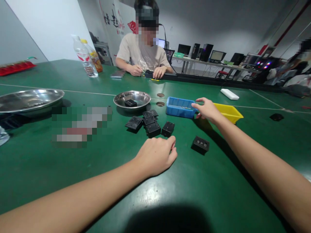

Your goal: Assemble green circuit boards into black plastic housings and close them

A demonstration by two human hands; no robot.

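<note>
My left hand (157,155) rests on the green table with its fingers curled and the thumb pressed to the index finger. Whatever it may hold is hidden. Just beyond it sit several black plastic boxes (153,128), some stacked together. My right hand (206,109) reaches to the right end of a blue bin (181,111), fingers apart around the bin's end; I cannot tell whether they press on it. Small thin pieces lie in the bin. Between my two arms stands a single black box (200,145) with white letters on top.
Beside the blue bin is a yellow bin (229,112). A steel bowl (132,97) holds a black box; a larger steel bowl (31,100) stands left. Bottles (85,58), a white case (229,94) and a dark piece (277,117) lie about. Opposite, a person (145,48) handles a black part.
</note>
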